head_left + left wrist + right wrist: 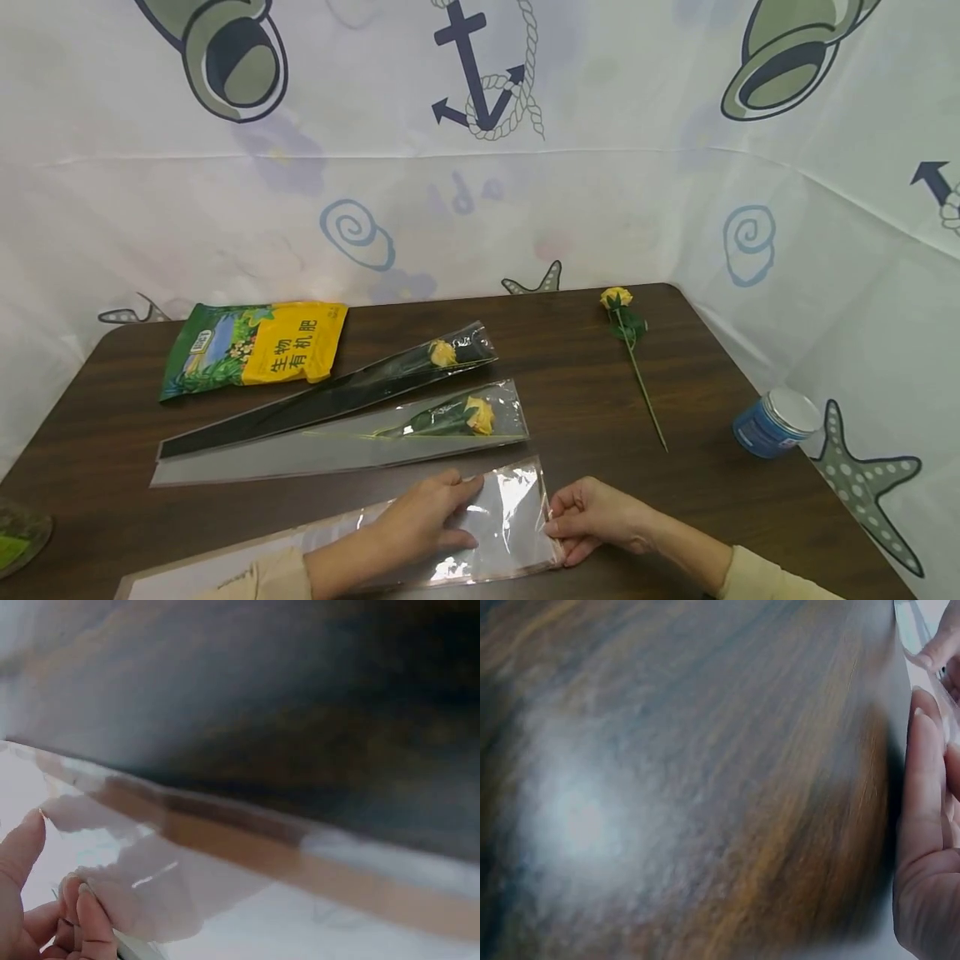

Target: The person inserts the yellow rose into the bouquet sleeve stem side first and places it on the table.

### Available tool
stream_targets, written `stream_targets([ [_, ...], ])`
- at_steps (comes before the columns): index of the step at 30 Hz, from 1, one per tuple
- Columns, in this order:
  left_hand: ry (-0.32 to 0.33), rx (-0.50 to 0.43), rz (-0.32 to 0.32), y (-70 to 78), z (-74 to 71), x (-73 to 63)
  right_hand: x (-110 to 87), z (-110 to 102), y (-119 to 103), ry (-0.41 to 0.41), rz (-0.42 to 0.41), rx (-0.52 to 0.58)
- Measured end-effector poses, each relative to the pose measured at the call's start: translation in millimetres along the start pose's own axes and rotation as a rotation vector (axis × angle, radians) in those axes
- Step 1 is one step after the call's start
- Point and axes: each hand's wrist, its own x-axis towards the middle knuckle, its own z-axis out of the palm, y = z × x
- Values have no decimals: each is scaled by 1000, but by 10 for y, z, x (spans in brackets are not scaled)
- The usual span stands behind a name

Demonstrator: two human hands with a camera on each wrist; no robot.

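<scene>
A long clear plastic flower sleeve (517, 508) with pale borders lies along the near edge of the table, its wide end to the right. My left hand (416, 525) rests on top of it with thumb and forefinger spread; the left wrist view shows those fingers on the shiny film (225, 900). At the wide end, my right hand (596, 518) pinches the sleeve's edge between thumb and fingers. In the right wrist view, the right hand (930, 817) is at the far right, partly cut off. No flower is visible in this sleeve.
Behind it lie two sleeves, one grey (255, 458) and one black (300, 408), each with a yellow rose. A loose yellow rose (617, 298) lies back right, near a blue can (772, 423). A yellow-green fertilizer bag (255, 346) sits back left; a clear container (22, 533) stands far left.
</scene>
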Motion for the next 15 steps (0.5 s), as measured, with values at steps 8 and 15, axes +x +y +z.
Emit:
stream_targets([
  [8,63,-368,-158,72,101,83,70,66,-62,6,-124,-154],
  [15,97,-678,-262,214,230,248,130,107,-74,3,-183,-221],
])
